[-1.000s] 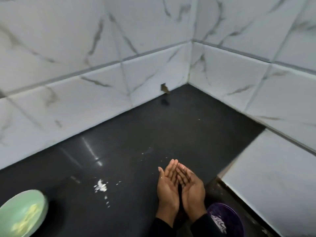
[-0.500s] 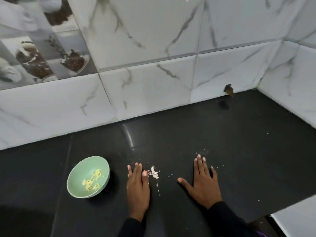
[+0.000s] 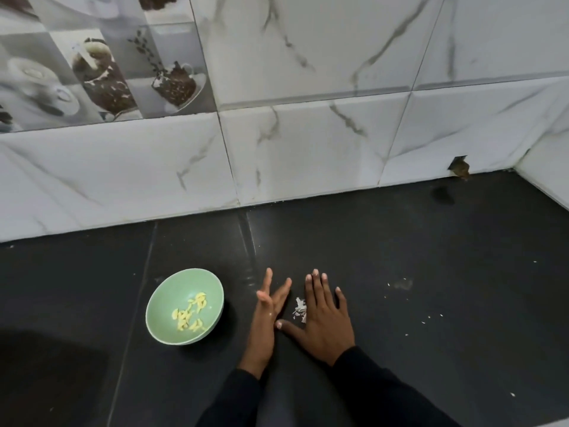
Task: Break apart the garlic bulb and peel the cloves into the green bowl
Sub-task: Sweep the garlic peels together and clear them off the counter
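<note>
Right hand lies flat and palm down on the black countertop, fingers straight and spread a little, thumb stretched out to the left, holding nothing. Left hand stands on its edge just beside it, fingers straight and pointing away from the person, also holding nothing; the right thumb tip is at or nearly at its palm. Between the two hands sits a small heap of papery white garlic skins, against the right index finger. Green bowl rests upright on the counter just left of the left hand, with peeled garlic cloves lying in its bottom. A few pale crumbs are scattered well to the right. Marble-look wall tiles rise behind the counter, and both arms wear dark sleeves
</note>
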